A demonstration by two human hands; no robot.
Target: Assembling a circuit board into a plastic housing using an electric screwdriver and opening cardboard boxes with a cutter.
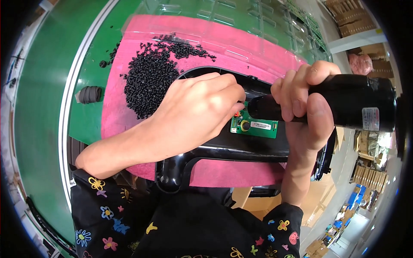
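My right hand (306, 103) grips a black electric screwdriver (352, 107) whose tip points left at a small green circuit board (254, 127). The board sits inside a glossy black plastic housing (223, 148) that lies on a pink mat (215, 47). My left hand (202, 107) reaches across from the left, with fingers pinched together right at the screwdriver tip over the board's left end. Whether a screw is between the fingers is hidden.
A heap of small black screws (150, 75) lies on the pink mat, left of the housing. A clear plastic tray (241, 17) stands behind. A dark grey roll (89, 94) rests on the green table (43, 107). Cardboard boxes (365, 172) stand on the floor at right.
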